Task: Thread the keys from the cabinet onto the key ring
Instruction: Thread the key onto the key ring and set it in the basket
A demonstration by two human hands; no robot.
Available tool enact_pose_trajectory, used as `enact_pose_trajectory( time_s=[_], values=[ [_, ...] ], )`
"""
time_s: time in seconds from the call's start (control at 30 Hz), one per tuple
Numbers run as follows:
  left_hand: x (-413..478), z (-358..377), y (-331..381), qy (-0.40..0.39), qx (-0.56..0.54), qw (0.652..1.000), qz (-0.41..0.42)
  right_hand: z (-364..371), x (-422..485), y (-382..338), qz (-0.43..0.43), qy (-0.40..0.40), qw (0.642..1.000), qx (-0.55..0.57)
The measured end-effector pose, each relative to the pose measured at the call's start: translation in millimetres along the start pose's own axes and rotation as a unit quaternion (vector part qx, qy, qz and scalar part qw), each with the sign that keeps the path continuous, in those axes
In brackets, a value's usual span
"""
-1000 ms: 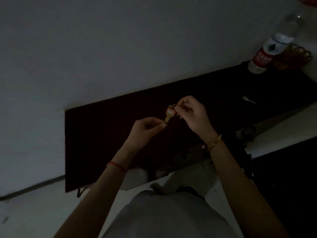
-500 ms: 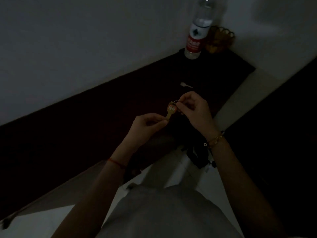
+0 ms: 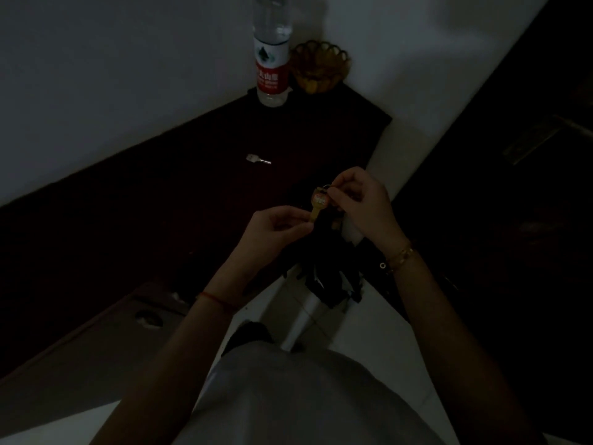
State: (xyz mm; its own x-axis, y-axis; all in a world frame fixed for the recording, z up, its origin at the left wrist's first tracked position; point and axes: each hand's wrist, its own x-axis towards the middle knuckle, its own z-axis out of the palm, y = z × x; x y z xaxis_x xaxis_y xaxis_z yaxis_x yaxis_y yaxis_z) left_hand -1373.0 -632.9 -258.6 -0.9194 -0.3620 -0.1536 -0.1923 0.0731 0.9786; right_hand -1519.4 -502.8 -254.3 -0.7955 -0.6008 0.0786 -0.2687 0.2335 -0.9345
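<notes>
Threading underway: right hand (image 3: 362, 207) pinches key ring (image 3: 326, 187) at brass key (image 3: 319, 202) head, left hand (image 3: 279, 228) grips its blade; silver key (image 3: 258, 159) on cabinet (image 3: 160, 203) still to do, approx halfway.

brass-toned metal key (image 3: 317, 205) with orange plastic-looking head, pinched at both ends | thin shiny wire key ring (image 3: 326, 187) at right-hand fingertips | silvery glossy metal key (image 3: 258, 159) beyond grip | cabinet top (image 3: 160, 194) looked dark, matt | clear glossy plastic bottle (image 3: 271, 49) far behind grip

Dim home: cabinet (image 3: 192, 194), fruit bowl (image 3: 321, 67)
</notes>
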Motion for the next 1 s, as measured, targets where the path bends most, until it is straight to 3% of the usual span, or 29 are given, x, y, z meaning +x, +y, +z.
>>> enact_pose_trajectory(
  time_s=[0.47,1.0],
  values=[
    [103.0,17.0,11.6,-0.005,0.004,1.0,-0.007,-32.6,84.3,29.0,0.013,0.015,1.0,0.012],
    [257.2,-7.9,32.0,0.033,0.017,0.999,-0.006,-44.7,247.1,39.9,-0.009,0.018,1.0,-0.005]
  ],
)
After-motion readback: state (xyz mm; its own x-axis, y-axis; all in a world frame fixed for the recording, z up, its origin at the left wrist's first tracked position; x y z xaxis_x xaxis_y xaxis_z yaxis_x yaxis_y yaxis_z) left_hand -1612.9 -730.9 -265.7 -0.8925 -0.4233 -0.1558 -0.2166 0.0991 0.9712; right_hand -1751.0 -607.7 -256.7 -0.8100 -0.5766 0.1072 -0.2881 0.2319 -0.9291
